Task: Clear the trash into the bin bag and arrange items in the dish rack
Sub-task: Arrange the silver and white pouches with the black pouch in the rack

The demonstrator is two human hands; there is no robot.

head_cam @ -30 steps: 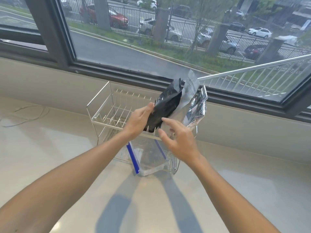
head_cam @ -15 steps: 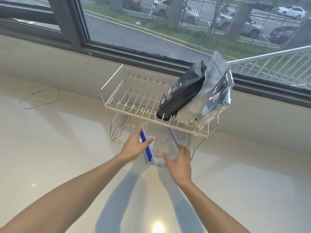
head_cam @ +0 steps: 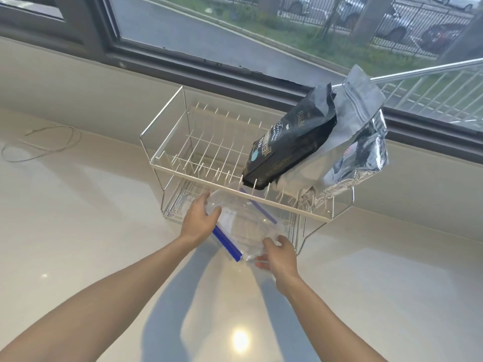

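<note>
A two-tier white wire dish rack (head_cam: 167, 142) stands on the pale counter under the window. In its upper tier's right end lean a black pouch (head_cam: 290, 145), a grey pouch (head_cam: 358, 108) and a silver foil pouch (head_cam: 363, 163). A clear zip bag with a blue seal strip (head_cam: 245, 226) sticks out of the lower tier towards me. My left hand (head_cam: 200, 220) grips the bag's left edge near the blue strip. At the bag's near right corner, my right hand (head_cam: 278, 253) pinches the plastic.
A thin loose cord (head_cam: 49, 145) lies coiled on the counter (head_cam: 78, 231) at the far left. Behind the rack a low wall rises to the dark window frame (head_cam: 209, 69). A metal rail (head_cam: 428, 70) crosses the window at the upper right.
Both hands left the black pouch in the upper tier and dropped to the clear zip bag in the lower tier. They now hold it, drawn slightly outwards.
</note>
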